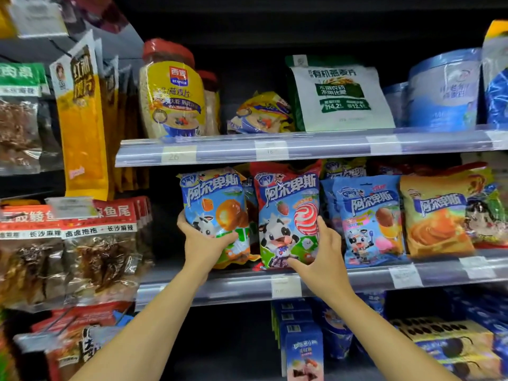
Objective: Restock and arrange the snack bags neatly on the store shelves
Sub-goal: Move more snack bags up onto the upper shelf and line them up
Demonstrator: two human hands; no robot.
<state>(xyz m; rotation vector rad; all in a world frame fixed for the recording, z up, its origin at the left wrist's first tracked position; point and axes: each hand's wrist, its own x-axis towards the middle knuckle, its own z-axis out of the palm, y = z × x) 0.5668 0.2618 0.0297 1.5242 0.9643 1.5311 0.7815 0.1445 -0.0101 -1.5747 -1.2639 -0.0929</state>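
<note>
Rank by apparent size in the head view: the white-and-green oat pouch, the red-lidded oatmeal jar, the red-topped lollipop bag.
1. White-and-green oat pouch
2 and 3. Red-lidded oatmeal jar and red-topped lollipop bag, held by the right hand: look alike, unranked.

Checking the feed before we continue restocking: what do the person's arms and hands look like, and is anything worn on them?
Both arms are bare as far as the view shows, with no sleeve visible. The left hand and right hand are bare too: no gloves, rings, watch or wristband visible. Nails look short and unpainted, though the picture is a little soft. No markings or tattoos show on either forearm.
</note>
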